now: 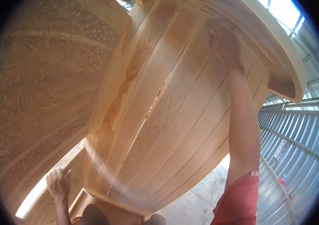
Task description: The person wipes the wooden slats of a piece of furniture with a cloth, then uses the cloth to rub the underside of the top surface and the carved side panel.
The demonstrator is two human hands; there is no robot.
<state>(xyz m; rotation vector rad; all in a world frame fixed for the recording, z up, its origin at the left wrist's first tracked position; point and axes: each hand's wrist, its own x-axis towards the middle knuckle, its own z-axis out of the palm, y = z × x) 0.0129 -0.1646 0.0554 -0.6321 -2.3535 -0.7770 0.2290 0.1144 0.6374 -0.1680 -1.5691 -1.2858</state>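
Note:
My right hand (227, 47) reaches far up the large slatted wooden panel (174, 112), pressed to its boards just below the curved wooden rim (279, 48). Its fingers are bent and blurred; I cannot tell what is under them. Low on the left, my left hand (59, 180) curls its fingers over the edge of a wooden rail (71, 157). Thin dark gaps run between the panel's boards, and light shows through one of them. Beside the panel on the left stands a wooden board (50, 82) carved with flowers and small dimples.
My knees (95, 214) show at the bottom, close to a lower wooden crosspiece (118, 212). A grey concrete floor (200, 191) lies to the right below the panel. Corrugated metal wall (298, 142) rises beyond, with a bright opening at the upper right.

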